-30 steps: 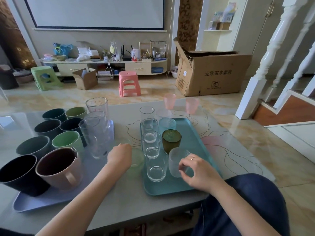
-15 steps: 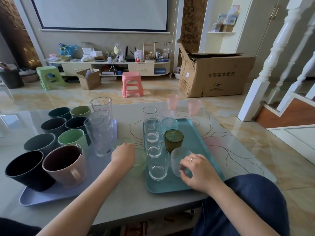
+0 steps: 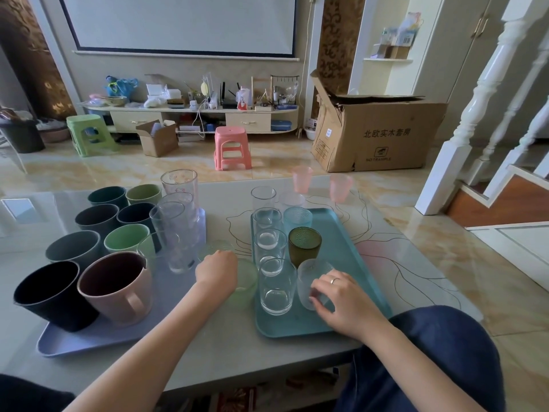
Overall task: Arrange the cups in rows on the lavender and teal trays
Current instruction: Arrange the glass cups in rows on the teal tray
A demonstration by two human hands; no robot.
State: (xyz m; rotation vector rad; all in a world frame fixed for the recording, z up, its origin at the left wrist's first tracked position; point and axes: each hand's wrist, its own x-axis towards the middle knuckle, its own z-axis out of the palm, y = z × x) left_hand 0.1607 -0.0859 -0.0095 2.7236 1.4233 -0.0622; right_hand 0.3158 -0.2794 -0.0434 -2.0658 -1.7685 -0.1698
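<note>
Since a second ago I see little change: both hands stay put, only the view tilted up. Right hand (image 3: pixel 341 301) has fingers curled round the frosted cup (image 3: pixel 312 281), nearest in the right row of the teal tray (image 3: pixel 356 263), beside the clear glass (image 3: pixel 277 288). Left hand (image 3: pixel 217 273) closes over the pale green cup (image 3: pixel 245 285) on the table between the trays; fingers hidden, probably gripping. Behind: ribbed dark green glass (image 3: pixel 304 245). Matte mugs on the lavender tray (image 3: pixel 98 337).
</note>
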